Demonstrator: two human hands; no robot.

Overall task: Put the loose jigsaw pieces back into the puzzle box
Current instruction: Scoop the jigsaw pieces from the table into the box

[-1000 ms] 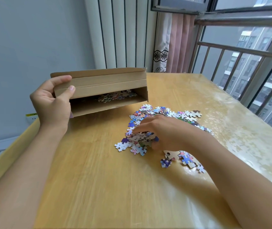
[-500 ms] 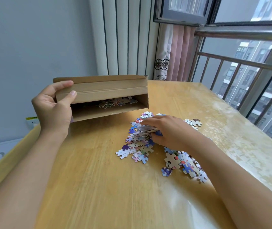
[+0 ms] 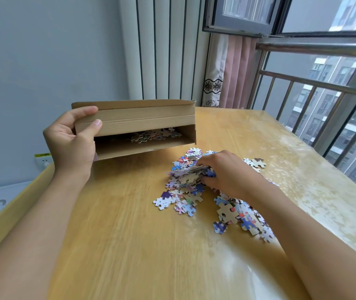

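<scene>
Daylight is coming through a barred window [image 3: 315,87] along the right side; a pink curtain [image 3: 236,72] and a pale ribbed panel [image 3: 162,46] are standing behind the far edge of a yellow wooden table [image 3: 112,245].

Left hand [image 3: 71,144] is gripping the puzzle box [image 3: 138,118] at its left end, thumb lying across the lid flap, fingers curled round the end. Box is being held tilted near the table's far left corner, its open slot facing the person and the pile. Whether its lower edge is touching the wood, cannot tell. Some pieces in the box [image 3: 154,135] are already lying toward its right half.

Loose jigsaw pieces [image 3: 185,195] are lying in a scattered heap at mid-table, toward the right edge, with a few strays [image 3: 256,163] beyond the hand.

Right hand [image 3: 226,172] is resting at the far part of the heap, fingers curled narrow and pinching a flat clutch of pieces [image 3: 191,171] that is sticking out leftward from the fingertips.

Key relation: the box mouth is lying up and to the left of the right hand's fingers, near but apart, its long axis running left to right across the table. The clutch is pointing roughly toward the slot's right end, the nearer end. Right hand is the closer one; left is occupied steadying the box.

Judgement: a handful is being gathered for transfer; most pieces are remaining on the table, so the task looks early to midway. The low slot will likely call for a flat, sliding entry.
</scene>
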